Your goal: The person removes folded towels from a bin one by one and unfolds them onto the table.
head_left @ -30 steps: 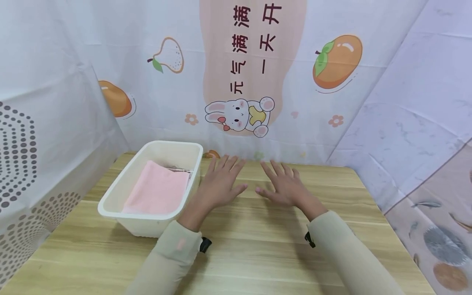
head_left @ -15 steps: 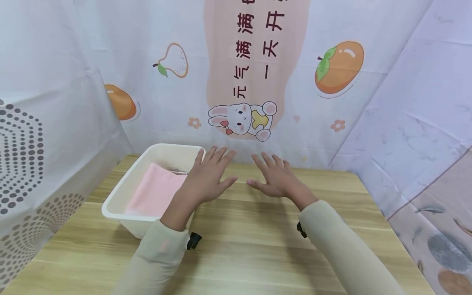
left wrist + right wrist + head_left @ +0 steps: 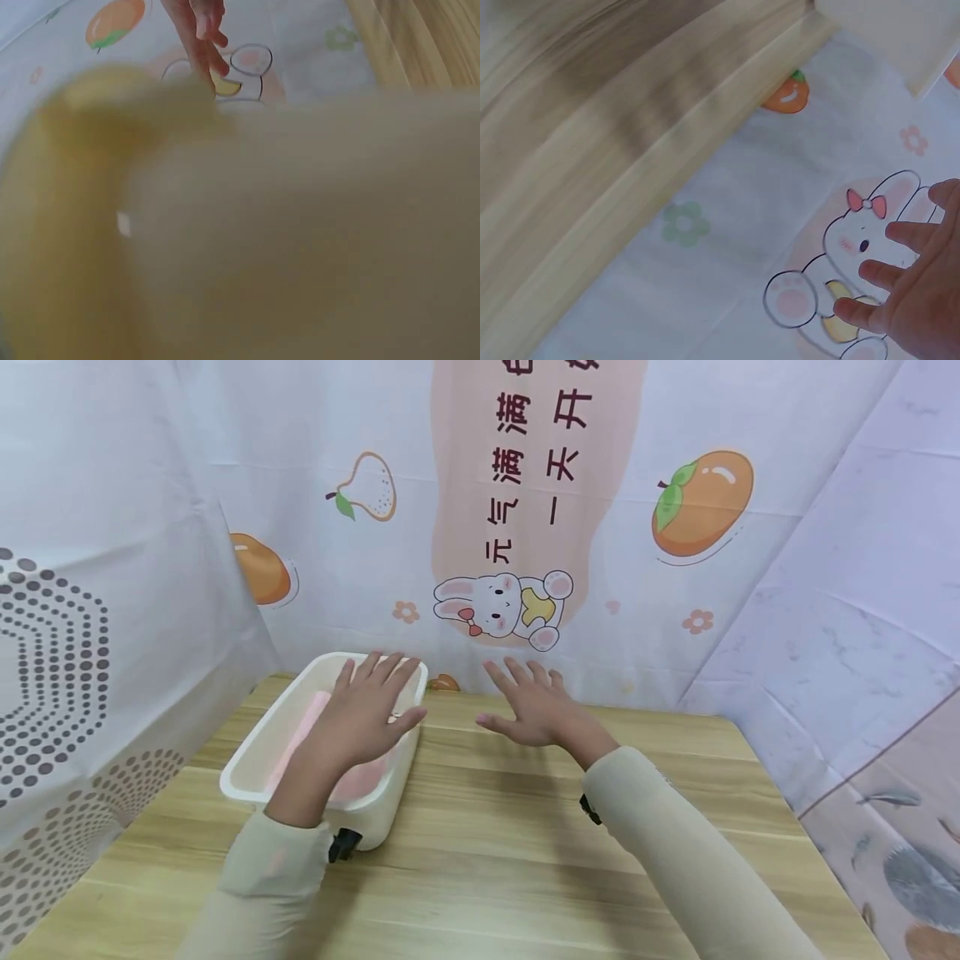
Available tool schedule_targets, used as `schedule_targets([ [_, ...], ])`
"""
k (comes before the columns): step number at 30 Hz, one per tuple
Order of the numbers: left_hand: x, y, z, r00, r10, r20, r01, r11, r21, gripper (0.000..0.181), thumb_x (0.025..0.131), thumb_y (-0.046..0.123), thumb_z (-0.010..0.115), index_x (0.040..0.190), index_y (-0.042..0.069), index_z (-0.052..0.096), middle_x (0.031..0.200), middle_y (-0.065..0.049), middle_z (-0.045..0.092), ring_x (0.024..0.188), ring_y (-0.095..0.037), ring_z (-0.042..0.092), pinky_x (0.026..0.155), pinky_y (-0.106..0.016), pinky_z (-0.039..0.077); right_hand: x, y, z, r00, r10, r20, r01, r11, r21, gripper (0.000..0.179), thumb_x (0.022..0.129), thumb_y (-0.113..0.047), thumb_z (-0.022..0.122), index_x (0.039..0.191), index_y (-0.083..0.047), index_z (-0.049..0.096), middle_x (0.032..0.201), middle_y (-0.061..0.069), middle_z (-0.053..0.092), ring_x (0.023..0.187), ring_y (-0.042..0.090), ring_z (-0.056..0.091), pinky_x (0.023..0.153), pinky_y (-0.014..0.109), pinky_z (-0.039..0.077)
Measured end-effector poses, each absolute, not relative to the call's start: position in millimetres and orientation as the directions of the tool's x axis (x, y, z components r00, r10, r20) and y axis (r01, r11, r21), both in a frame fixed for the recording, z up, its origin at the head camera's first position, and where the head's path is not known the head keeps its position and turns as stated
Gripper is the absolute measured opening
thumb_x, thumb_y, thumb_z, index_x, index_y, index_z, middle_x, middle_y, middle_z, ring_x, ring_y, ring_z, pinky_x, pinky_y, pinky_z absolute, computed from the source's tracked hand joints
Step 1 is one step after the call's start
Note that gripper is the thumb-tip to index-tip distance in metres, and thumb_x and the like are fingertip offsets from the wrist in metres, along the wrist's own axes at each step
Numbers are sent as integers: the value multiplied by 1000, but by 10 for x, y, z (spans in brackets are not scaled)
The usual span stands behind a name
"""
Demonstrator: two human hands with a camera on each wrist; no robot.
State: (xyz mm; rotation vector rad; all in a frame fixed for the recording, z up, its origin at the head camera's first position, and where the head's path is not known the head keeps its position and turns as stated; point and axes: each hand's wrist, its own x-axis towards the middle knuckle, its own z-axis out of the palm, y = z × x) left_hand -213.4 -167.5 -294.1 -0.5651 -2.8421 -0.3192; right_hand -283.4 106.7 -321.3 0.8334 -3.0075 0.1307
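In the head view my left hand (image 3: 362, 714) hovers palm down over the white plastic tub (image 3: 393, 810), fingers spread and holding nothing. A folded pink cloth (image 3: 363, 782) lies inside the tub, partly covered by that hand and wrist. To the right of the tub, my right hand (image 3: 536, 708) is held above the far part of the table, fingers straight and apart, with nothing in it. The right wrist view shows the right hand (image 3: 922, 277) in front of the printed curtain. A blurred pale surface (image 3: 300, 225) fills most of the left wrist view.
A wood-grain table (image 3: 495, 868) carries the tub on its left side. Behind it hangs a white curtain (image 3: 345, 577) printed with fruit and a rabbit. More patterned sheets, such as the dotted one (image 3: 67, 652), close off the left and right sides.
My left hand has moved left from beside the tub to over it. The right hand has shifted slightly left and up. The head view has shifted a little.
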Motion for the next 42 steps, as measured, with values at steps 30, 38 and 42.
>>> schedule_targets([
  [30, -1926, -3244, -3072, -978, 167, 125, 209, 784, 584, 65, 108, 41, 49, 158, 3, 33, 155, -32, 36, 127, -56, 48, 94, -70, 43, -2890, -97, -3079, -731, -671, 122, -675, 737, 11, 74, 105, -64, 31, 165, -24, 16, 165, 7, 32, 147, 37, 34, 117, 56, 28],
  [38, -1837, -3534, -3202, -977, 189, 102, 206, 694, 690, 59, 110, 31, 48, 158, -1, 32, 147, -27, 46, 110, -12, 59, 77, -28, 55, -2868, -210, -3117, -711, -688, 144, -690, 722, 48, 74, 105, -61, 38, 165, -21, 20, 162, 9, 35, 145, 35, 36, 116, 55, 32],
  [42, -1825, -3635, -3300, -970, 214, 114, 225, 618, 753, 54, 110, 26, 48, 155, -1, 35, 144, -12, 50, 103, 6, 58, 78, -24, 56, -2870, -259, -3129, -711, -689, 141, -688, 723, 66, 73, 105, -59, 41, 164, -22, 21, 161, 8, 36, 145, 35, 37, 115, 54, 33],
])
